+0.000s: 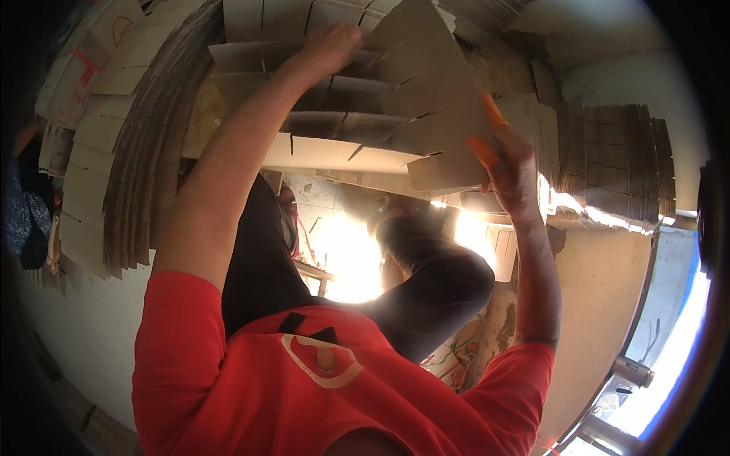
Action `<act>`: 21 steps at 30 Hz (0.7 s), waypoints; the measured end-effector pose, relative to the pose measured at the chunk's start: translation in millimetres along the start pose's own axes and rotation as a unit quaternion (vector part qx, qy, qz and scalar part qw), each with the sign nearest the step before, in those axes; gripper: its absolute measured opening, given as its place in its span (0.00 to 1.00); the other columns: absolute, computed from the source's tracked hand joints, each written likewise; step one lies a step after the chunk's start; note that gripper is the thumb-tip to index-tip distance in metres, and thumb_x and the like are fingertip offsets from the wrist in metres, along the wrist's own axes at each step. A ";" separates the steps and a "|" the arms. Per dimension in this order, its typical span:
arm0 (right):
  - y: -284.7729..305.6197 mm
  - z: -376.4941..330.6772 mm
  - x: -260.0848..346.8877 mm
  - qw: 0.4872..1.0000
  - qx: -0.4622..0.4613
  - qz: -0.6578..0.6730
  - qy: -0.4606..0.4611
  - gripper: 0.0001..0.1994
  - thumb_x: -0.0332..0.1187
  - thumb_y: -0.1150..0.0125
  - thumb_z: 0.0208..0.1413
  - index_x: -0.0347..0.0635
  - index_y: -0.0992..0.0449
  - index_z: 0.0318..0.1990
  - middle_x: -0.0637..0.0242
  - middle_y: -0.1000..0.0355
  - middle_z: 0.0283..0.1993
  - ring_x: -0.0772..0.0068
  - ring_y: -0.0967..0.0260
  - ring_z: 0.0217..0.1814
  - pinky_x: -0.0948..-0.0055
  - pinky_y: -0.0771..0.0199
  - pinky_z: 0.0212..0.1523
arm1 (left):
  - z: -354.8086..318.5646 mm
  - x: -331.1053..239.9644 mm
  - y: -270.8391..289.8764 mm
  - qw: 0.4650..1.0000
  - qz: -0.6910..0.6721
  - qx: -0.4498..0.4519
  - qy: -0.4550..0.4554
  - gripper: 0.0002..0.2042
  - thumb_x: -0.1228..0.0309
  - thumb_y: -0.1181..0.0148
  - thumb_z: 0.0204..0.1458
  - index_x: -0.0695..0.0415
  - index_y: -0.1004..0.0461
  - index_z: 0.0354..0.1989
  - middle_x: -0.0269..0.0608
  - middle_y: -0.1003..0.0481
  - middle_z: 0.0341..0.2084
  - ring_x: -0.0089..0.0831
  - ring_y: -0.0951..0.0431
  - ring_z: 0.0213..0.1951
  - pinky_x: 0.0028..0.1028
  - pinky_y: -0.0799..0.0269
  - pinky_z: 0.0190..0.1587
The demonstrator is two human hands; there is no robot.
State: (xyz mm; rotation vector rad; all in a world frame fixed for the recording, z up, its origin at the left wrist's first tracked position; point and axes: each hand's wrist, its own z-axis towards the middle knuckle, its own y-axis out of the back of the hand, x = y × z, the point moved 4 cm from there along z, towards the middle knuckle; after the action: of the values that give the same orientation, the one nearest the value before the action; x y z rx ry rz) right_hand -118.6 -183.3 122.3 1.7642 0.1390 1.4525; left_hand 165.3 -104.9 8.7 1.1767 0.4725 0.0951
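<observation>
Slotted cardboard strips [334,152] stand on edge in several rows in front of me, running left to right. A wider slotted cardboard sheet [437,91] slants across their right ends, and some of its slots meet the strips. My right hand [508,159], with orange covers on its fingertips, grips this sheet by its right edge. Over the far rows my left hand [333,50] is closed, its fingers curled down beside the sheet's far left edge. What those fingers hold, if anything, is hidden.
Tall stacks of slotted cardboard stand at the left [125,167] and at the right [616,159]. My legs [433,281] are bent below the work, with bright light on the floor between them. A person's patterned clothing [26,213] shows at the far left.
</observation>
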 end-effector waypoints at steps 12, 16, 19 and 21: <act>-24.3 27.6 7.3 0.990 0.132 -0.021 -0.045 0.30 0.24 0.49 0.55 0.42 0.46 0.66 0.62 0.32 0.21 0.78 0.40 0.11 0.74 0.35 0.12 | 2.3 8.6 -7.7 1.000 -0.025 -0.014 -0.009 0.13 0.76 0.34 0.39 0.58 0.28 0.34 0.43 0.26 0.35 0.45 0.27 0.43 0.39 0.30 0.43; -48.2 25.2 -6.1 0.975 0.202 -0.085 -0.013 0.27 0.26 0.47 0.56 0.37 0.45 0.64 0.56 0.30 0.24 0.67 0.33 0.16 0.67 0.33 0.16 | 1.7 7.1 -5.8 0.999 -0.043 -0.001 -0.013 0.13 0.77 0.37 0.40 0.59 0.29 0.35 0.46 0.27 0.38 0.45 0.27 0.44 0.38 0.30 0.44; -68.5 13.0 -24.9 0.946 0.215 -0.227 0.078 0.20 0.30 0.45 0.56 0.35 0.36 0.56 0.48 0.29 0.29 0.50 0.29 0.29 0.60 0.29 0.25 | 3.4 6.9 -3.2 0.996 -0.078 -0.007 -0.031 0.14 0.77 0.39 0.43 0.60 0.29 0.41 0.48 0.27 0.42 0.45 0.28 0.46 0.36 0.31 0.47; -57.6 12.1 -29.3 0.952 0.106 -0.220 0.183 0.16 0.30 0.44 0.56 0.37 0.32 0.51 0.51 0.29 0.30 0.51 0.28 0.29 0.60 0.29 0.27 | -9.0 4.8 7.4 0.988 -0.091 -0.098 -0.075 0.17 0.75 0.36 0.44 0.60 0.28 0.45 0.49 0.26 0.42 0.44 0.27 0.47 0.35 0.31 0.49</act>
State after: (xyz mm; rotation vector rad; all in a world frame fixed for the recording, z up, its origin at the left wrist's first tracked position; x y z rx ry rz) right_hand -94.7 -168.3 62.9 1.4772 0.8550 1.4487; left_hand 167.2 -92.8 11.2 0.9362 0.4250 -0.1024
